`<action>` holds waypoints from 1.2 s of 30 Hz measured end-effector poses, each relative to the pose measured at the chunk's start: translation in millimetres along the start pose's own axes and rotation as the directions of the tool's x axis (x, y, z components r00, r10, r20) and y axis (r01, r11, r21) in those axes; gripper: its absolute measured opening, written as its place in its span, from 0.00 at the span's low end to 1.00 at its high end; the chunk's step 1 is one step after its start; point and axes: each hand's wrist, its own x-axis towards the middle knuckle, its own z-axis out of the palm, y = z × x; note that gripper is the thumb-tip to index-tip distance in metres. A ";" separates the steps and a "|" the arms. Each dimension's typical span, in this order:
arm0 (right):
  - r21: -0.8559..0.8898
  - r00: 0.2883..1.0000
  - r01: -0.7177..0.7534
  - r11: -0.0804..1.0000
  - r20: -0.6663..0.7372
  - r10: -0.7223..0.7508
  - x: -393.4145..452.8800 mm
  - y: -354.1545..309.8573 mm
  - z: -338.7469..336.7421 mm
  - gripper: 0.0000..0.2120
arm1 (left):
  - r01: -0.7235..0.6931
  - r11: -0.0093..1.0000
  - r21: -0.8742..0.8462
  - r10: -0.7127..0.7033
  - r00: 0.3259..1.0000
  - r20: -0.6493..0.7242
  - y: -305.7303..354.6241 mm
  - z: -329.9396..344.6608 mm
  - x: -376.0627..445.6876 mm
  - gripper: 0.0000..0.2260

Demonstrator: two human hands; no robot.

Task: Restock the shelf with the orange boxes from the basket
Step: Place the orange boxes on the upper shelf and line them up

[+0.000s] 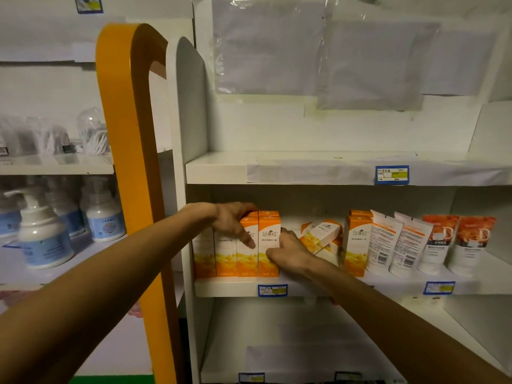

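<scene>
— Four orange boxes [259, 245] stand upright in a row at the left end of the middle shelf [304, 288], touching side to side. What are the hands doing?

— Left hand [231, 221] reaches in from the left and grips the top of the third box, fingers curled over its back edge and thumb down its front. Right hand [291, 249] presses against the right side of the fourth box, its fingers curled around the box's edge.

— Any writing?

— Each box front carries a small framed logo of Chinese characters, too blurred to read, above an orange and yellow design.

— More boxes?

— Yes. Loose orange boxes [321, 235] lie tilted just right of the hands, and two more upright ones [356, 242] stand beyond, one behind the other.

— What else is on that shelf?

— White tubes [396, 245] with orange print and barcodes, then two tubes [460, 242] with orange tops and a large letter D.

— Shelf labels?

— Blue-bordered price tags [392, 175] on the shelf edges, text illegible.

— And to the left?

— An orange upright panel [130, 162], then white pump bottles [41, 231] with blue labels on a neighbouring shelf.
</scene>
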 end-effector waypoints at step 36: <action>-0.058 1.000 -0.008 0.998 0.014 0.009 -27.9 -13.2 -9.5 0.28 | 0.028 0.999 -0.047 -0.029 0.999 -0.024 7.1 -1.2 2.5 0.36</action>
